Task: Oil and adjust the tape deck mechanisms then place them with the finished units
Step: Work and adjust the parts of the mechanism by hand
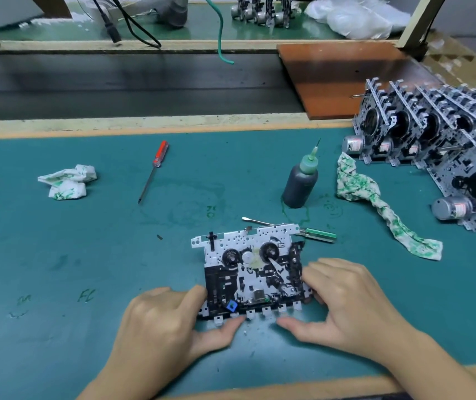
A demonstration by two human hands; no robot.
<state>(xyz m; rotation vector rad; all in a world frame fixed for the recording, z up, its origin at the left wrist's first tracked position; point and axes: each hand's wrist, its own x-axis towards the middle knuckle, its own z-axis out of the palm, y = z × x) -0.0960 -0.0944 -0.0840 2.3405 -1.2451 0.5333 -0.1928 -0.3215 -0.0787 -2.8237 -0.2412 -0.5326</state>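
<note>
low in the frame, 2 hands — left hand [158, 321] and right hand [343, 301] — grip the tape deck mechanism [252, 272] by its sides, fingers curled; oil bottle [300, 183] above it.

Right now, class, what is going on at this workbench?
A person holds a tape deck mechanism flat on the green mat, the left hand gripping its left edge and the right hand its right edge. The oil bottle stands just beyond it, untouched, with a green-handled tool and a red screwdriver lying nearby. Finished units are lined up at the right.
</note>
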